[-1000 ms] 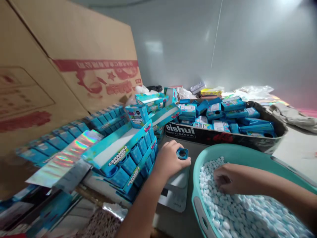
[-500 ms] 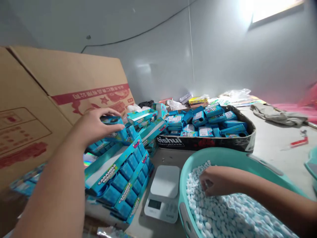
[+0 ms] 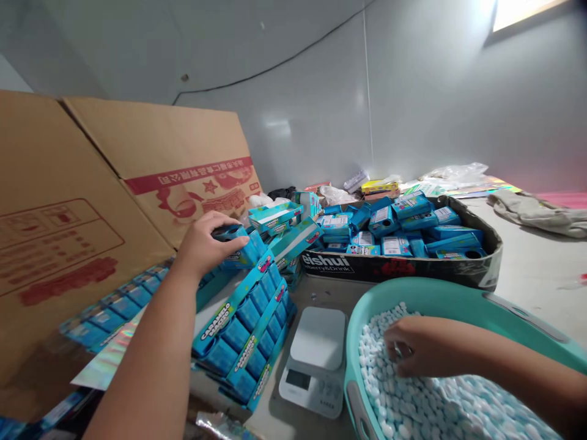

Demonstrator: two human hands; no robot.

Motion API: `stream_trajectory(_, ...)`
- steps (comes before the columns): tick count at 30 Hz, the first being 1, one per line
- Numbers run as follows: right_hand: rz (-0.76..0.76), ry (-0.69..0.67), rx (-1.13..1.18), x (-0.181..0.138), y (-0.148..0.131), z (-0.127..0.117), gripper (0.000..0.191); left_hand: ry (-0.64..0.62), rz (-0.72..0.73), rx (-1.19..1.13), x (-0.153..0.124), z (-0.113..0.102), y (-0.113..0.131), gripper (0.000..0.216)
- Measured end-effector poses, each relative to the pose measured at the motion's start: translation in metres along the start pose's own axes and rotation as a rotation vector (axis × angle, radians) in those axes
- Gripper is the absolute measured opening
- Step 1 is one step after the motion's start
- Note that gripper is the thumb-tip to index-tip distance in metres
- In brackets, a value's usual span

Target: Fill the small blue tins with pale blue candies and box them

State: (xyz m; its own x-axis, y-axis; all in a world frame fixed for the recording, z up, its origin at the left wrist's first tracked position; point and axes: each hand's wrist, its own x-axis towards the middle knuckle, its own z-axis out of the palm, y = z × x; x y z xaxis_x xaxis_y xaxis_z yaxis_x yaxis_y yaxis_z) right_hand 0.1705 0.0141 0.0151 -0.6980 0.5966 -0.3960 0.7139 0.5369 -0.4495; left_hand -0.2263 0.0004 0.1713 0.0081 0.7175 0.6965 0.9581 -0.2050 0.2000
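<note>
My left hand [image 3: 207,243] is closed on a small blue box [image 3: 243,247], thumb on its near side. That box sits at the back end of the top tray in a stack of blue display trays [image 3: 241,342], which are filled with similar boxes. My right hand [image 3: 410,347] dips into a teal basin [image 3: 413,292]. Its fingers are curled down at the surface of many small white and pale blue candies [image 3: 454,403]; whether any are in its grasp is hidden. Between the stack and the basin stands a white kitchen scale [image 3: 317,342].
Behind the basin, a black carton [image 3: 389,267] is heaped with loose blue boxes. A large cardboard box [image 3: 92,201] rises at the left, with a row of blue boxes [image 3: 117,305] before it. A grey cloth [image 3: 536,211] lies at the right; empty-looking trays [image 3: 277,217] lean behind the stack.
The view has turned left, shifting everything rightward in the picture. My left hand still holds the blue box at the top tray. The right hand stays in the candies with its fingers curled.
</note>
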Motion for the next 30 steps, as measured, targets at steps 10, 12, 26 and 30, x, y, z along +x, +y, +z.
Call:
stream_trajectory(10,-0.08,0.273,-0.025,-0.003,-0.005,0.004,0.005,0.384,0.012,0.146,-0.005,-0.009,0.012,0.023)
stream_trajectory(12,-0.209,0.446,-0.093,-0.002,-0.022,-0.004,0.013,0.488,-0.003,0.169,-0.004,-0.011,0.014,0.026)
stream_trajectory(26,-0.87,0.659,-1.087,0.174,-0.25,-0.131,0.018,0.495,-0.001,0.288,-0.006,-0.112,0.037,0.026)
stream_trajectory(30,-0.851,0.562,-1.137,0.202,-0.251,-0.132,0.013,0.447,-0.013,0.299,-0.018,-0.13,0.03,0.027)
